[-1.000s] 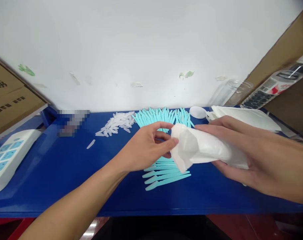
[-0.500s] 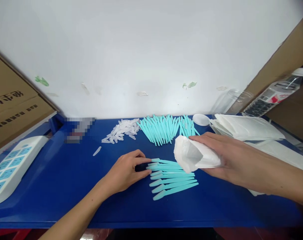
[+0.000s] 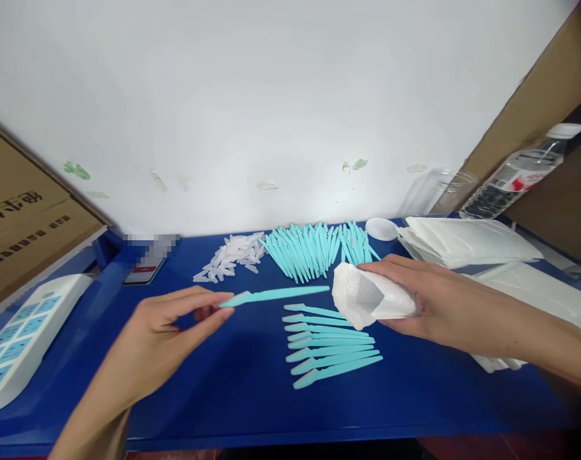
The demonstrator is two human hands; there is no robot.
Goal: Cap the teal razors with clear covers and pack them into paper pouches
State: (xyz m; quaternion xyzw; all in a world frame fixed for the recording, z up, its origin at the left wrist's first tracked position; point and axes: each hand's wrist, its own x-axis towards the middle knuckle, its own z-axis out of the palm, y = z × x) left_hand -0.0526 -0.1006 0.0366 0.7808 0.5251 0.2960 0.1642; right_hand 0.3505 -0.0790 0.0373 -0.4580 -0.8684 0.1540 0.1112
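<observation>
My left hand (image 3: 168,332) pinches one end of a teal plastic stick (image 3: 276,295) and holds it level above the blue table (image 3: 214,383), its far end pointing at the mouth of a white paper bag (image 3: 371,297). My right hand (image 3: 431,300) grips that bag, with its open mouth turned to the left. Just under the stick, a row of several more teal sticks (image 3: 329,345) lies side by side on the table. A bigger fan of teal sticks (image 3: 314,246) lies further back.
A heap of small clear plastic caps (image 3: 233,252) lies at the back left. White bags are stacked (image 3: 467,239) at the right, with a water bottle (image 3: 515,172) and a clear jar (image 3: 434,188) behind. A power strip (image 3: 17,332), a phone (image 3: 142,271) and a cardboard box (image 3: 22,211) are at the left.
My left hand picked one teal stick from the row and lifted it away to the left. My right hand kept the bag almost still.
</observation>
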